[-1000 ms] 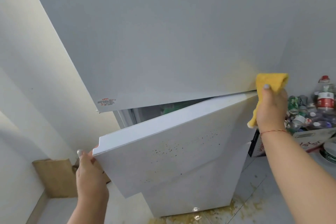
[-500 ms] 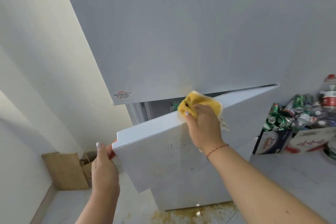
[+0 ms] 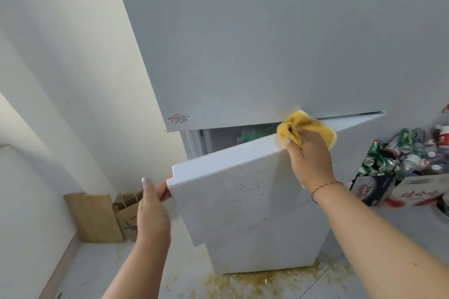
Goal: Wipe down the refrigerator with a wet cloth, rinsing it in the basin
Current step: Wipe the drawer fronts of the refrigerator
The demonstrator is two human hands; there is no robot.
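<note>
The right hand (image 3: 309, 153) reaches up and forward, arm stretched out from the lower right. Its fingers are curled round a bunched yellow cloth (image 3: 306, 128), and they press it onto the top edge of the lower fridge door (image 3: 243, 199). A thin red string sits round the wrist. The cloth looks a bit blurry.

The left hand (image 3: 151, 204) comes up from the bottom of the view. It grips the door's left corner — thumb sticking up at the front, the other fingers hooked behind the edge.

The lower door hangs open, swung out at a slant. Its front has little brown dots and smudges on it. The upper door (image 3: 267, 43) of the refrigerator is closed — it is plain and grey-white with a small red sticker (image 3: 178, 118) near its bottom left corner.

On the floor (image 3: 97, 269) under the fridge there is a yellow-brown spill (image 3: 250, 283). A brown paper bag (image 3: 127, 211) leans in the corner by the wall. To the right, boxes (image 3: 398, 187) hold a heap of cans and bottles.
</note>
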